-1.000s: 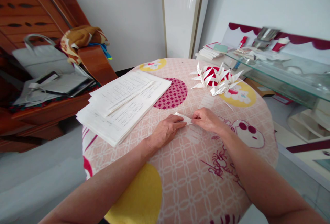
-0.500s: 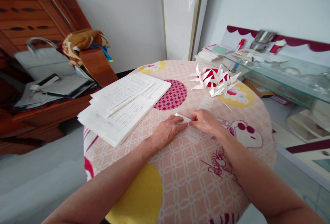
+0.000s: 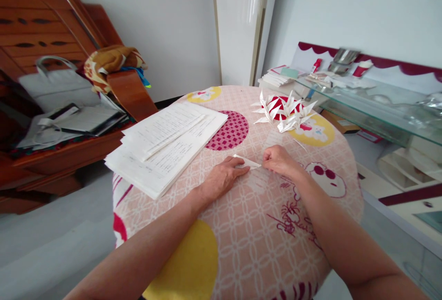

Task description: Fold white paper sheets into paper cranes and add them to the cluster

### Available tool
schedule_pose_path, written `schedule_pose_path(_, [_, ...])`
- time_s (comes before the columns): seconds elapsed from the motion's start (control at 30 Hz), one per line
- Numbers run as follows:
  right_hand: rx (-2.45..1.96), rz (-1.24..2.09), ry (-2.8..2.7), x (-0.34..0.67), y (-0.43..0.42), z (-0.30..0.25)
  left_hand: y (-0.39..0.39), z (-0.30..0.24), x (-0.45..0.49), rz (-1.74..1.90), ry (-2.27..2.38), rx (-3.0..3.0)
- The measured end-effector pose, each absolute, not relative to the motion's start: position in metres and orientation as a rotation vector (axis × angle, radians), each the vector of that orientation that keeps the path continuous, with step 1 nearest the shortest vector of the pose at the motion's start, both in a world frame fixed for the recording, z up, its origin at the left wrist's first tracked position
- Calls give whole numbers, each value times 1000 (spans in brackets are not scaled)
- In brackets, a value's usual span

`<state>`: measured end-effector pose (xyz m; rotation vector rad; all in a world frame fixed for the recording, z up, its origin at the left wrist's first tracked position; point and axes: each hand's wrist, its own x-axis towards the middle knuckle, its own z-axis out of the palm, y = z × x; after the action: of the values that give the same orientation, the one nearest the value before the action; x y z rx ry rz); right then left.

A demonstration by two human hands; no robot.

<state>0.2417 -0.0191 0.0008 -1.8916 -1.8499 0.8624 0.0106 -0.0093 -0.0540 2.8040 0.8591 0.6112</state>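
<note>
The left hand [image 3: 224,172] holds the folded paper [image 3: 249,161] down on the surface [image 3: 255,249], between the two hands. The right hand [image 3: 279,159] has its fingers curled by the paper's narrow tip; whether they pinch it, I cannot tell. The step in hand looks like flattening a crease, and the next move seems to call for a steady left hold and careful fingertips at that point. Folded paper birds [image 3: 292,120] sit beyond the right hand.
</note>
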Motion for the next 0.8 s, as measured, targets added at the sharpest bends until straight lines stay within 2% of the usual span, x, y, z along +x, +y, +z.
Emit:
schedule_pose_path(0.1, [-1668, 1036, -1718, 235, -21, -3, -10, -52, 12, 596, 841, 2832])
schedule_pose_path(0.2, [-1544, 1020, -1814, 222, -20, -11, -10, -50, 12, 587, 841, 2840])
schedule_pose_path(0.37, [-1551, 839, -2002, 212, -17, -19, -9, -40, 4, 576, 712, 2814])
schedule_pose_path(0.8, [-1568, 890, -1946, 212, -20, -18, -9, -36, -31, 574, 579, 2656])
